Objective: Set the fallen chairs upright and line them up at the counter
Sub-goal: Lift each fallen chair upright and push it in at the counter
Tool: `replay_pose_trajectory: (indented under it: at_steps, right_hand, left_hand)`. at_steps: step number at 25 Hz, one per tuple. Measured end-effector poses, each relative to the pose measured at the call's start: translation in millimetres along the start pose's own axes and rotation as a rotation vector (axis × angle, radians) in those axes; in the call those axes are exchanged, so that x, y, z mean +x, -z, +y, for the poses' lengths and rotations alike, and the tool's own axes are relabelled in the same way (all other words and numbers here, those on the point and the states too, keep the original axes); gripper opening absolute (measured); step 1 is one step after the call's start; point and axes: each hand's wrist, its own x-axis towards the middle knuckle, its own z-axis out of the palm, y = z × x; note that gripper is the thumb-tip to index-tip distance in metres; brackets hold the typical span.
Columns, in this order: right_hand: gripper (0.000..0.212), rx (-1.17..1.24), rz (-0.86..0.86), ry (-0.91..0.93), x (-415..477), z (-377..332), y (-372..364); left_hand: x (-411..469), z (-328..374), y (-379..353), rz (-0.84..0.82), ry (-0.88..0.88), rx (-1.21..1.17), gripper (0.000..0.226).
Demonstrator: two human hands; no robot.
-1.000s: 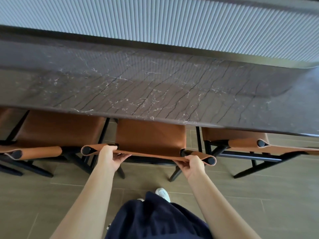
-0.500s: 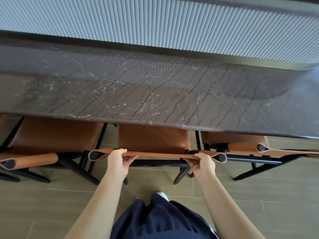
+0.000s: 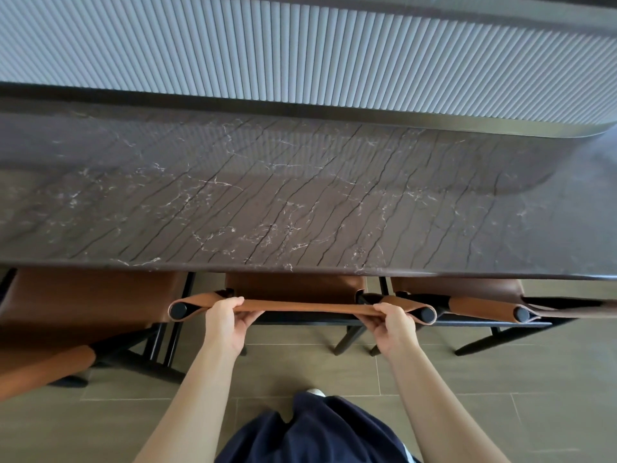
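Left hand [image 3: 227, 320] and right hand [image 3: 394, 324] are both holding the tan leather back strap [image 3: 307, 307] of the middle chair [image 3: 293, 285]; each grip is closing narrowly on the leather near a black end post, fingers curling over the strap; the chair is standing upright on the tiled floor [image 3: 300, 369], its seat tucking under the near edge of the dark marble desk [image 3: 300, 202], between the left chair [image 3: 83, 302] and the right chair [image 3: 457, 289]. Judgement: the step in hand is squaring this chair to the desk; pushing evenly through both hands is helping it avoid yawing; the right-side frames are sitting very close, contact not discernible, so easing straight in is looking safer than swinging; the left chair is appearing to sit further out, likely needing alignment afterwards.
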Motion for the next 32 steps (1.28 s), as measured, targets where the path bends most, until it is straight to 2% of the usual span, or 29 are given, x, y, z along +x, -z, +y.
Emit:
replay_pose_trajectory:
  at_steps: [8,17,23,26,29,32]
  right_hand:
    - [0.016,-0.023,0.027,0.010,2.1,-0.1,0.1]
    - [0.017,-0.056,0.045,0.017,2.1,-0.1,-0.8]
    - [0.019,-0.074,0.049,0.003,-2.2,-1.5,-1.5]
    - [0.017,-0.086,0.033,-0.007,-2.5,-2.0,-0.7]
    - [0.016,-0.131,0.005,-0.025,-3.9,-3.6,-0.4]
    - [0.028,-0.234,-0.079,-0.070,-9.6,-6.4,7.6]
  left_hand:
    - [1.1,-0.7,2.1,0.003,-0.007,0.021,0.028]
    - [-1.2,-1.2,1.1,0.006,-0.007,0.048,0.032]
    - [-6.3,0.0,2.6,-0.009,0.002,0.076,0.015]
    - [-10.7,0.2,6.5,-0.075,-0.001,0.083,0.007]
    - [-23.3,-0.7,14.6,-0.143,-0.017,0.072,0.035]
    - [-48.8,-12.8,23.0,-0.194,-0.075,0.053,0.047]
